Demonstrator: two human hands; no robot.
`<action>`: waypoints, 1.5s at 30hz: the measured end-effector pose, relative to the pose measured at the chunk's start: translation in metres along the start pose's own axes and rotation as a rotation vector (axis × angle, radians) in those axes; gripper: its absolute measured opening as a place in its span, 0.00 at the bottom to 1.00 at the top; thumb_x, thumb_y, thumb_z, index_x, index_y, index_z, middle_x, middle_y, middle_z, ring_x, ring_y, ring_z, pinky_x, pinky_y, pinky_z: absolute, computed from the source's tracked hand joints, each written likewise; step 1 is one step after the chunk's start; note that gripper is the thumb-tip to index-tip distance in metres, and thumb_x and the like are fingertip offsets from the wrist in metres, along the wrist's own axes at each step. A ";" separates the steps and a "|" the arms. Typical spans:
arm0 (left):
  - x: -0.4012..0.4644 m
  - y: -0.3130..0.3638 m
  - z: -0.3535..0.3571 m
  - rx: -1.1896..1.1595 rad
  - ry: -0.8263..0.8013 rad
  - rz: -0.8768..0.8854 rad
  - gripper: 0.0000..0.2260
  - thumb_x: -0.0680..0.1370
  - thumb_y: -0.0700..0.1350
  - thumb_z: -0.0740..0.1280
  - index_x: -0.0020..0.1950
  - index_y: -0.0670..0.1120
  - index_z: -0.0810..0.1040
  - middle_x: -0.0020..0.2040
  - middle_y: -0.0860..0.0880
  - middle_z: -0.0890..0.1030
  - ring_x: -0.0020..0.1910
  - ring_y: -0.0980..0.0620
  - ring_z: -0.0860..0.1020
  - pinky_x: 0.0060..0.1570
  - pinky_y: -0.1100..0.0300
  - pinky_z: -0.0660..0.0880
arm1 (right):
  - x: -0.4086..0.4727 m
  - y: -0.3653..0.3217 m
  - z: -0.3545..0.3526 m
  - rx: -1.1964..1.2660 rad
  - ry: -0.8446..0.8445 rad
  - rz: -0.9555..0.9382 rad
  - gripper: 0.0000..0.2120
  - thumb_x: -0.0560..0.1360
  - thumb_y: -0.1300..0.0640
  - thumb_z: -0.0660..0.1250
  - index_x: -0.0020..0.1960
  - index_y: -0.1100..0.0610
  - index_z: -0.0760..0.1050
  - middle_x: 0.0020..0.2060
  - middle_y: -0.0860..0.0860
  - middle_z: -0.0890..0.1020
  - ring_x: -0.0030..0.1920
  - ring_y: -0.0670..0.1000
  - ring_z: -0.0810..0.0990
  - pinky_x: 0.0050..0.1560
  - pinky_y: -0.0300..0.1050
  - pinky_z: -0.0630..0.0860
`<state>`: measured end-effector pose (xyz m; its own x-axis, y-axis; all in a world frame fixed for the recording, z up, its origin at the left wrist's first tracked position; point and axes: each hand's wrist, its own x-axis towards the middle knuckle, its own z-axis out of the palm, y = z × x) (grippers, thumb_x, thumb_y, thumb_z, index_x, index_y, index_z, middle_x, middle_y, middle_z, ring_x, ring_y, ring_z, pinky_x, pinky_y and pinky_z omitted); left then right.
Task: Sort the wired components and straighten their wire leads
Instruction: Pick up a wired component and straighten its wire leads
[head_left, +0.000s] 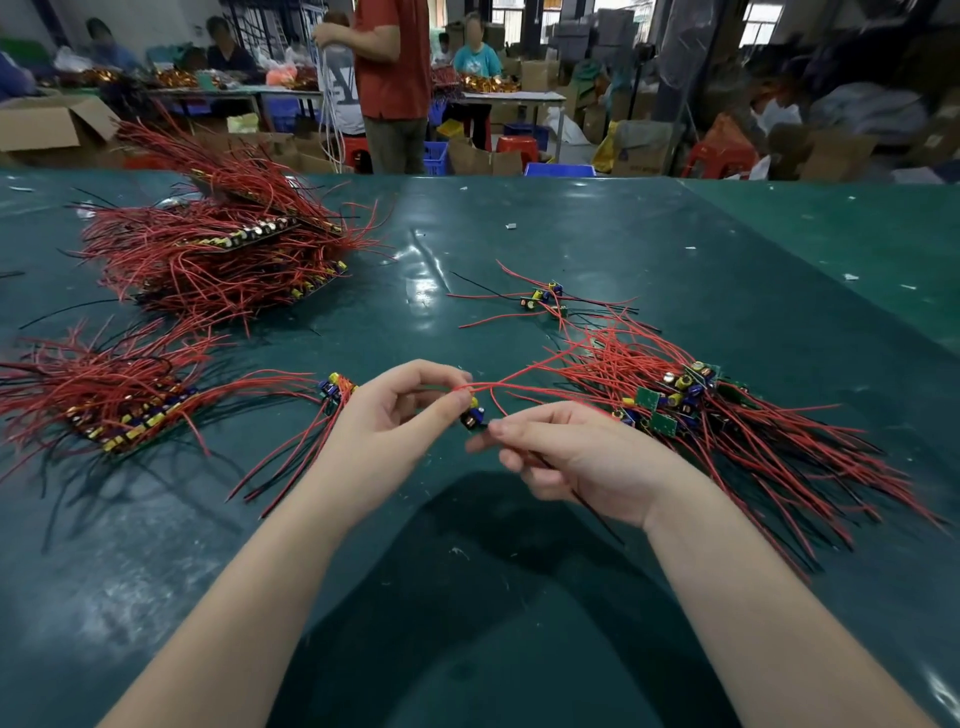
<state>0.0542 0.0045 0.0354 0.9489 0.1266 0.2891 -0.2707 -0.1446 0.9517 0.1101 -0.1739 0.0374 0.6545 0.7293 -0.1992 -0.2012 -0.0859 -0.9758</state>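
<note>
A worker's left hand (395, 415) pinched the thin red wire leads (519, 387) of a small circuit component with blue and yellow capacitors (474, 414), held above the dark green table (467, 597), while the right hand (566, 457) closed thumb and forefinger on a lead beside it. The red strands ran toward the tangled unsorted heap of green boards (675, 400); a pull could likely snag it and drag neighbours loose.

The far-left wire pile (104, 395) runs off the frame edge; background workers (475, 54) are blurred.
</note>
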 end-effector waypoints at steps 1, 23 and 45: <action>0.000 0.000 0.001 -0.025 0.014 -0.013 0.03 0.77 0.37 0.67 0.48 0.41 0.79 0.48 0.53 0.84 0.44 0.60 0.80 0.47 0.68 0.74 | 0.001 0.000 0.000 0.005 0.004 -0.013 0.12 0.71 0.51 0.68 0.45 0.57 0.85 0.29 0.47 0.75 0.23 0.43 0.62 0.24 0.32 0.58; 0.007 -0.005 -0.001 0.084 0.243 0.037 0.05 0.75 0.39 0.70 0.42 0.48 0.80 0.38 0.57 0.83 0.39 0.62 0.79 0.44 0.71 0.74 | 0.005 0.005 0.011 -0.700 0.443 -0.345 0.08 0.77 0.52 0.67 0.45 0.49 0.85 0.31 0.48 0.81 0.27 0.42 0.67 0.32 0.43 0.66; 0.006 0.002 -0.002 -0.371 0.212 -0.177 0.05 0.65 0.43 0.72 0.39 0.47 0.85 0.36 0.51 0.83 0.35 0.59 0.80 0.40 0.71 0.76 | 0.000 -0.007 0.012 -0.006 0.199 -0.047 0.10 0.74 0.46 0.69 0.44 0.52 0.84 0.42 0.54 0.86 0.25 0.44 0.71 0.24 0.32 0.65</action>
<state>0.0592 0.0071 0.0394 0.9420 0.3212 0.0972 -0.1845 0.2536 0.9496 0.1027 -0.1647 0.0452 0.7944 0.5841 -0.1666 -0.1628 -0.0596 -0.9849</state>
